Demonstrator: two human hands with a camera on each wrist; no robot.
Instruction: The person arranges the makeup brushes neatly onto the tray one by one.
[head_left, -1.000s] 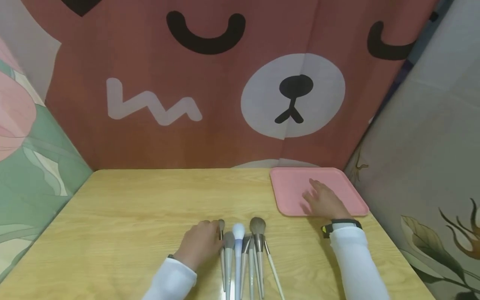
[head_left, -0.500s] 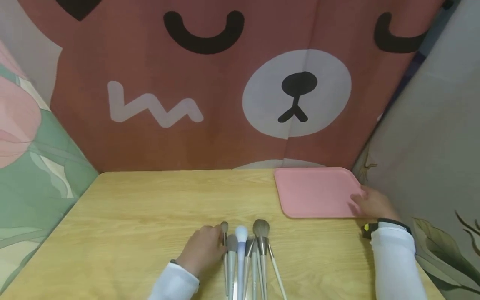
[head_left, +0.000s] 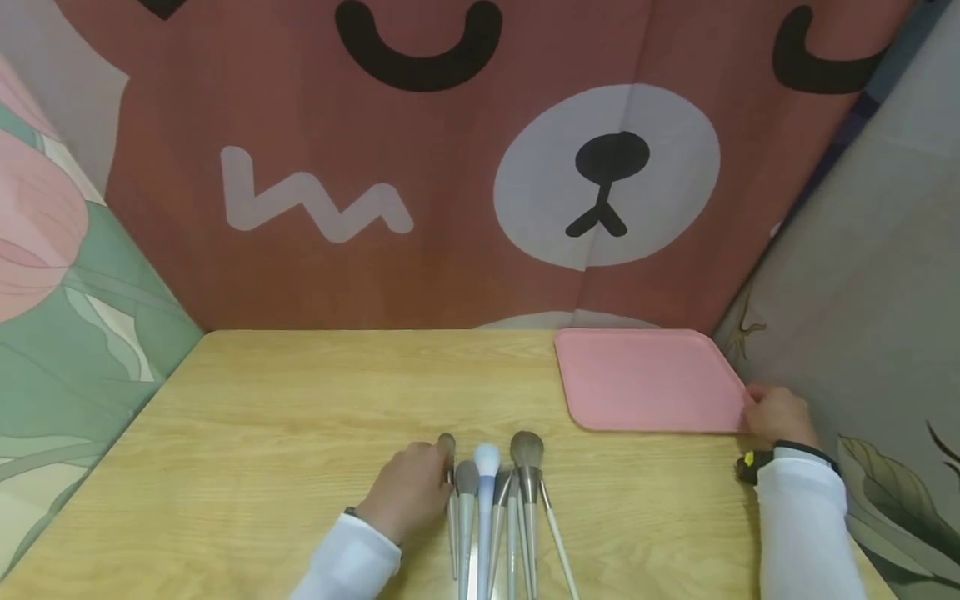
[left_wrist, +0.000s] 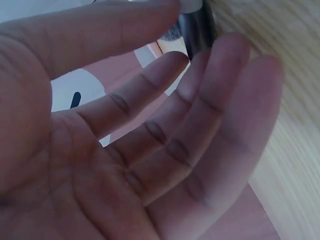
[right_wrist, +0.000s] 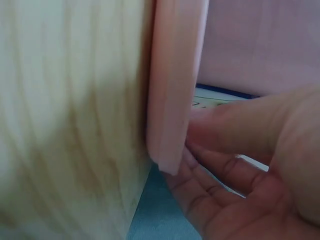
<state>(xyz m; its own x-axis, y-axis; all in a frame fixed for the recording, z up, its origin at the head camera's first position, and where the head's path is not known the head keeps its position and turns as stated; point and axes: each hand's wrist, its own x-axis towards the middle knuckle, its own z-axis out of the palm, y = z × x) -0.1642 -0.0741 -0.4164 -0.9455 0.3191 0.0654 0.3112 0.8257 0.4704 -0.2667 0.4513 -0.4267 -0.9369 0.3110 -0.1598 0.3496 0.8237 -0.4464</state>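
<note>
The tray (head_left: 652,379) looks smooth plastic, the table (head_left: 300,417) wood-grained, brush ferrules (head_left: 530,485) metal.

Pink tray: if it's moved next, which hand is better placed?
Right, probably: the right hand pinches the pink tray at its right end, while the left hand is away at the leftmost brush.

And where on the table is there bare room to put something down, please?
The pale wood-grain table is bare between the green floral cloth and the left hand, and between the grey and white makeup brushes, the rectangular pink tray and the right hand. The tray's middle is bare. It is crowded at the brushes beside the left hand.
</note>
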